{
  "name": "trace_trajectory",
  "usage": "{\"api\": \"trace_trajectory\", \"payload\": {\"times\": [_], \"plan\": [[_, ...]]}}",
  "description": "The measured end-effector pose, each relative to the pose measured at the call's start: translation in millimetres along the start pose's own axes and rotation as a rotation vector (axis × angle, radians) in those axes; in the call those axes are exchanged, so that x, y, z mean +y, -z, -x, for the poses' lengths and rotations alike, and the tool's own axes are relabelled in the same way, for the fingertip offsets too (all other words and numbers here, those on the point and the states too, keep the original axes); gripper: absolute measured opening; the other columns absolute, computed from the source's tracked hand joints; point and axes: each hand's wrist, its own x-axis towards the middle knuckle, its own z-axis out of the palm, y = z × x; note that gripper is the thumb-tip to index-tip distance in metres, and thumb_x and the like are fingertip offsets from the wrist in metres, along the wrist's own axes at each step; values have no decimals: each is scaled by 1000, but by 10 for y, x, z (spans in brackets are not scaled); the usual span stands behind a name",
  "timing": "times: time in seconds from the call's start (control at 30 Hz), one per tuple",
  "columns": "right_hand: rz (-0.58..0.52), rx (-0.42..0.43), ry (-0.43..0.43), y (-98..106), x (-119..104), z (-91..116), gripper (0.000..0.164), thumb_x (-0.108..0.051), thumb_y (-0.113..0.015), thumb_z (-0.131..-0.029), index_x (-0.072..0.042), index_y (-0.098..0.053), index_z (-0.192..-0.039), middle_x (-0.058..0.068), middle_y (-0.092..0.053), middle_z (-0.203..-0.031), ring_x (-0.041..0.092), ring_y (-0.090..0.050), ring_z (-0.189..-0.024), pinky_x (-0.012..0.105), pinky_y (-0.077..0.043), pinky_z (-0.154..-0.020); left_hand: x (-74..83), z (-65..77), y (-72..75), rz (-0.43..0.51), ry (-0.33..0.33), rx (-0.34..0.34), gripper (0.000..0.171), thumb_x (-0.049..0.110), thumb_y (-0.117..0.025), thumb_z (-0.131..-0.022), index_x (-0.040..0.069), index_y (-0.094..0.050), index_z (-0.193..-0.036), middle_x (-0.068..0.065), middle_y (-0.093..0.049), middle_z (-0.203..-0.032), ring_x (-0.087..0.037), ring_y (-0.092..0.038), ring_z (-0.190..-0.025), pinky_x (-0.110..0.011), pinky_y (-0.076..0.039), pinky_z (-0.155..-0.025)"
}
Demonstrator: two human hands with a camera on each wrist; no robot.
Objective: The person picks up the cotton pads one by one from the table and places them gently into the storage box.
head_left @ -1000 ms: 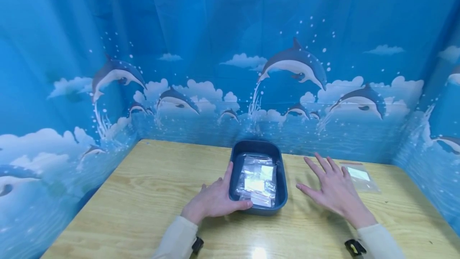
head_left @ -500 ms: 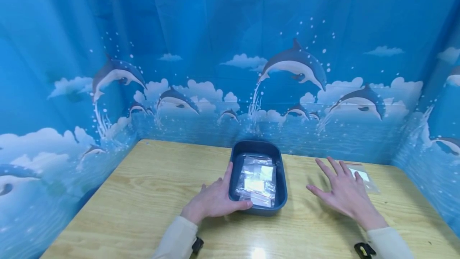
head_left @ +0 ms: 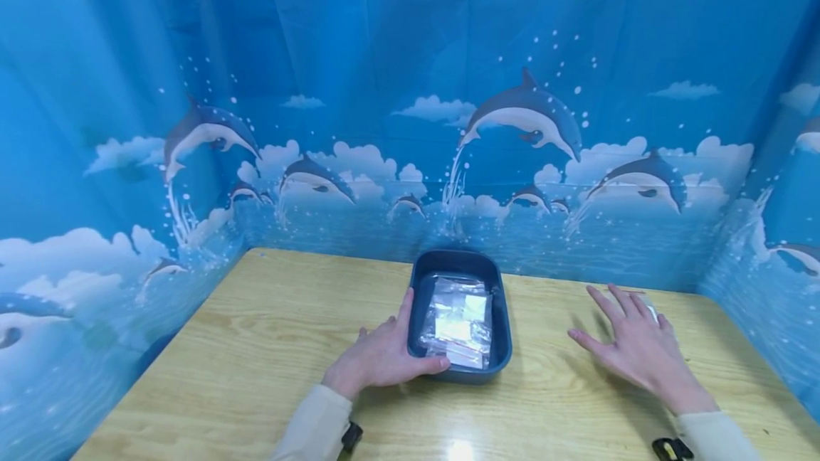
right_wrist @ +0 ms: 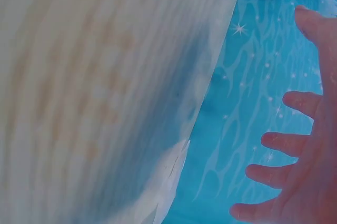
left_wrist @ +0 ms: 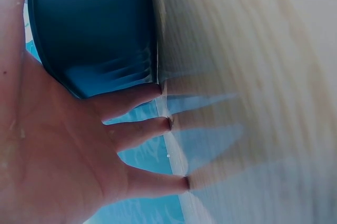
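My left hand (head_left: 384, 356) rests at the near left corner of a dark blue tub (head_left: 470, 377). Its forefinger lies along the tub's left side and its thumb along the front rim. In the left wrist view, the other straight fingers reach down to the table beside the tub (left_wrist: 95, 34). Inside the tub lies a stack of clear zip bags (head_left: 456, 319) with white labels. My right hand (head_left: 643, 351) hovers with spread fingers over a single clear zip bag (head_left: 652, 311) on the table, hiding most of it. Nothing is held in that hand.
The wooden table (head_left: 288, 319) extends to both sides of the tub. A blue curtain (head_left: 384, 91) printed with dolphins stands along the table's back edge and around both sides.
My right hand has moved to the right, from beside the single zip bag to over it. The left hand and the tub have stayed in place.
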Motion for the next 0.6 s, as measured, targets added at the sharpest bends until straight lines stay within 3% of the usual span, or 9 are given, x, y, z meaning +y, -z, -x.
{"api": "trace_trajectory", "payload": {"times": [0.6], "plan": [[-41, -93, -58, 22, 414, -34, 89, -69, -54, -96, -13, -31, -161, 38, -37, -152, 65, -40, -129, 91, -34, -86, 1, -2, 0, 6, 12, -7, 134, 86, -65, -73, 21, 6, -166, -24, -47, -156, -40, -52, -140, -79, -23, -116]]}}
